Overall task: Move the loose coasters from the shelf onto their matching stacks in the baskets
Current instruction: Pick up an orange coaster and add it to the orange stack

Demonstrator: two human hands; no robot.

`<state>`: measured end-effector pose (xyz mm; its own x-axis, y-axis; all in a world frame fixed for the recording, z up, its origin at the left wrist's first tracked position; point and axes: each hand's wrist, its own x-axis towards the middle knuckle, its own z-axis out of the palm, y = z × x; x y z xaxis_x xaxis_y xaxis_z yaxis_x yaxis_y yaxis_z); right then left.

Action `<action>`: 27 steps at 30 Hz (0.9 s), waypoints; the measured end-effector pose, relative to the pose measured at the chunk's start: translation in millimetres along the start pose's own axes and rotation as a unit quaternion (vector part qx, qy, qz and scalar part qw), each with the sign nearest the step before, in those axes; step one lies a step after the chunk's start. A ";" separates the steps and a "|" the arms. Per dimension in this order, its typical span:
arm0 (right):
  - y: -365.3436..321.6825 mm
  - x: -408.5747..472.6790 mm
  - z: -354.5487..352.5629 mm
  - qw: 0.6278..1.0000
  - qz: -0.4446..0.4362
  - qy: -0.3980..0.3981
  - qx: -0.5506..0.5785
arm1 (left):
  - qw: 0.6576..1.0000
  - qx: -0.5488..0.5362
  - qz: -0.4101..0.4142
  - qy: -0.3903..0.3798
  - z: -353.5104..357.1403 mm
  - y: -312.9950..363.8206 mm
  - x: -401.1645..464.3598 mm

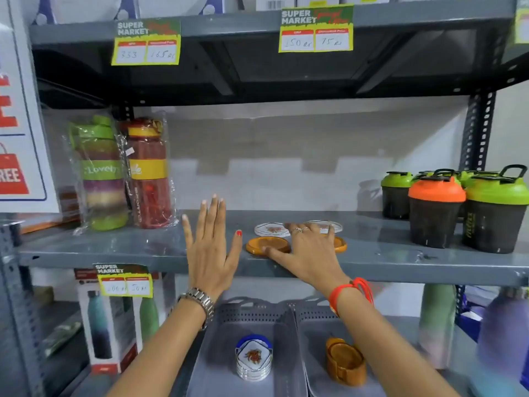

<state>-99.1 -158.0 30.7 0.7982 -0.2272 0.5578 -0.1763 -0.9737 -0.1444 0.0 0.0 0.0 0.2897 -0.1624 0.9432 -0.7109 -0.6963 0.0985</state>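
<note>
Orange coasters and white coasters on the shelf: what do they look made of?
Orange coasters: probably wood or glossy amber plastic; raised rim, warm sheen. One lies under the right hand.
White coasters: likely ceramic or glazed, thin, smooth, with a printed orange motif. Blur leaves both uncertain.

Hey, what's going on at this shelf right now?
A person is sorting loose coasters off a grey shelf. The right hand is spread flat over them, its thumb on one orange coaster, partly covering a second orange coaster; two white coasters lie just behind. The left hand hovers open beside them, holding nothing. Below sit two grey baskets, the left basket with a white stack, the right basket with an orange stack. Nothing is lifted yet.
</note>
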 end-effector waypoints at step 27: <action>-20.4 -65.9 -54.5 0.855 -0.084 0.440 0.261 | 0.997 0.064 0.045 0.029 20.6 15.8 -17.1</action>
<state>-179.5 -124.1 41.5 0.0051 -0.2331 0.9724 0.3634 -0.9055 -0.2189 -3.0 -22.7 -21.1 0.1881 -0.1901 0.9636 -0.6439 -0.7647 -0.0251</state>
